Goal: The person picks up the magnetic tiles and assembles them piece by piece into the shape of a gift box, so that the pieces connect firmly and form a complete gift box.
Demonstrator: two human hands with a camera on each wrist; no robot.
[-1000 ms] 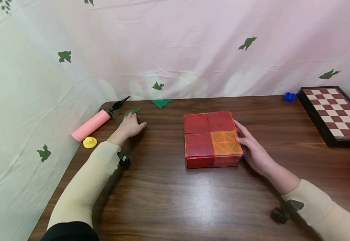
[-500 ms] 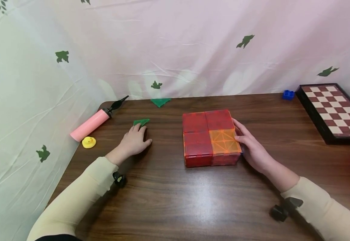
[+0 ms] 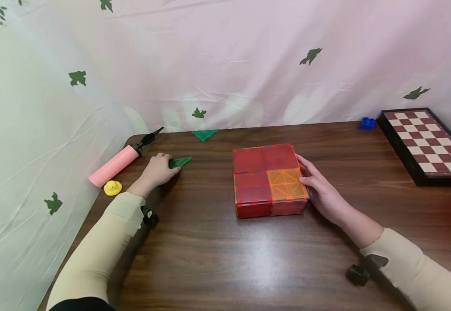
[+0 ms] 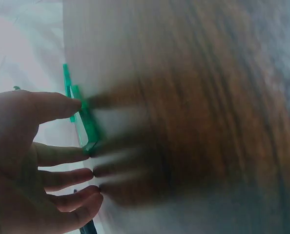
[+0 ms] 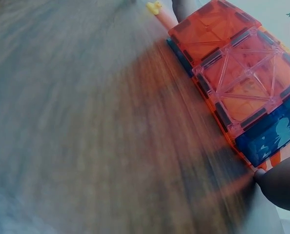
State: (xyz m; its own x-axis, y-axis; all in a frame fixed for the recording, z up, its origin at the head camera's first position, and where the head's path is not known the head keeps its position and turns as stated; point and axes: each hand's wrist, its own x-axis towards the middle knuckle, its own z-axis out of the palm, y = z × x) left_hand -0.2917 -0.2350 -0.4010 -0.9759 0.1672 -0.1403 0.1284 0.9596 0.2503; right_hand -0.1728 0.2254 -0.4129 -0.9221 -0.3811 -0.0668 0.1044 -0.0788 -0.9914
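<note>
With thumb and fingers, my left hand point(image 3: 158, 170) pinches a green triangular magnetic tile point(image 3: 180, 162) at the left of the table. In the left wrist view the tile point(image 4: 86, 122) stands between thumb and index finger, the other fingers beside it. A flat box of magnetic tiles point(image 3: 250, 188), mostly red with one orange square point(image 3: 286, 183) on top, rests mid-table. My right hand point(image 3: 326, 196) holds its right side, thumb at the upper edge. In the right wrist view the thumb point(image 5: 281, 183) touches a corner near a blue tile point(image 5: 277, 129); the other fingers are mostly hidden.
Another green triangular tile point(image 3: 204, 134) lies at the table's back edge. A pink hand pump point(image 3: 113, 165) and a yellow rubber duck point(image 3: 112, 188) are at left. A blue brick point(image 3: 367, 123) and a checkered board point(image 3: 429, 144) stand at back right. A curtain point(image 3: 225, 65) hangs behind.
The left hand has drawn the green triangular tile nearer and rightward from further back, then shifted its fingers to the tile's left end and pinched it. The right hand stays on the box.
</note>
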